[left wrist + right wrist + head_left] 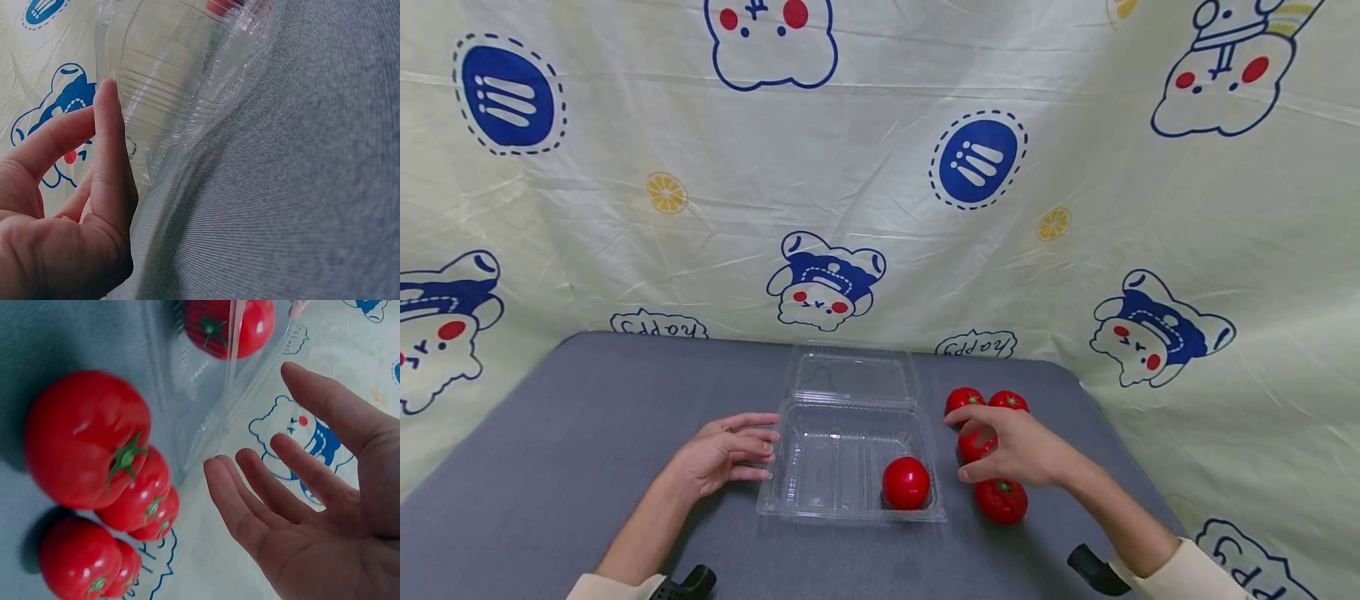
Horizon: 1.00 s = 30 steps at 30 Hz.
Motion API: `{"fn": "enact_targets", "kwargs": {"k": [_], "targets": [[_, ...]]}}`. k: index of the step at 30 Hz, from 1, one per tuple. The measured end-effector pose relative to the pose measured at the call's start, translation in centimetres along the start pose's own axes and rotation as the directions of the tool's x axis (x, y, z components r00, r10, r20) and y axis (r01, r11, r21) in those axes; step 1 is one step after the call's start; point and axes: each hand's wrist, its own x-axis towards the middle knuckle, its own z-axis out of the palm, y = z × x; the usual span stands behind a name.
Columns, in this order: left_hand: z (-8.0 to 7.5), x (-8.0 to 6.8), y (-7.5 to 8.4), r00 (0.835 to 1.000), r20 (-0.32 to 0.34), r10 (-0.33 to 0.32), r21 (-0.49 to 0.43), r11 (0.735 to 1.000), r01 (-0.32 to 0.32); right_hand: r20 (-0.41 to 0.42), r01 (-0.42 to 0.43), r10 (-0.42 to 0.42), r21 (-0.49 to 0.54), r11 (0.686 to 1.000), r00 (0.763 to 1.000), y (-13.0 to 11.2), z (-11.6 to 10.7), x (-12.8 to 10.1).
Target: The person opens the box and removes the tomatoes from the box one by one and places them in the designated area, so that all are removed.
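A person's two bare hands are working over a grey worktop (587, 433), w/ a cream cartoon-print cloth (880, 167) hanging behind it.

One clear plastic clamshell box (842, 458) is sitting at the worktop's centre, its lid (852, 372) lying open at 12 o'clock. One red tomato (906, 482) is lying inside, in the box's 4 o'clock corner.

Four more tomatoes are lying loose on the worktop at 3 o'clock of the box: two at the back (963, 400) (1008, 402), one in the middle (974, 443) partly under the right hand, one nearest the person (1001, 500).

The left hand (722, 454) is lying at 9 o'clock of the box, fingers straight and relaxed, gripping nothing; in the left wrist view a fingertip (107, 94) is touching the box wall.

The right hand (1011, 446) is hovering over the loose tomatoes, fingers spread and released, thumb toward the box; the right wrist view shows an empty palm (325, 512) grasping nothing.

Writing: the cloth is showing "happy" in mirrored letters, twice along the worktop's far edge (658, 325) (976, 343). No brand can be read.
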Motion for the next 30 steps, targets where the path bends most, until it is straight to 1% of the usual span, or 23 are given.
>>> {"fn": "enact_targets", "kwargs": {"k": [7, 14, 17, 24, 30], "targets": [[0.1, 0.0, 0.1, 1.000, 0.000, 0.005, 0.000, 1.000, -0.005, 0.026, 0.052, -0.051, -0.017, 0.999, 0.998, -0.9, 0.9, 0.9], [0.2, 0.1, 0.0, 1.000, -0.017, -0.002, -0.002, 1.000, 0.002, 0.058, 0.157, -0.156, -0.005, 0.988, 0.986, -1.5, 1.7, 1.5], [0.1, 0.1, 0.0, 1.000, -0.017, -0.001, 0.000, 1.000, 0.001, 0.063, 0.184, -0.184, -0.002, 0.983, 0.981, -1.7, 2.1, 1.7], [0.0, 0.1, 0.1, 1.000, -0.007, -0.001, -0.002, 1.000, 0.001, 0.085, 0.189, -0.189, 0.001, 0.982, 0.978, -2.4, 3.2, 2.2], [0.1, 0.1, 0.1, 1.000, 0.004, 0.006, -0.003, 1.000, -0.006, 0.101, 0.188, -0.186, -0.013, 0.982, 0.977, -2.5, 3.8, 2.5]]}}
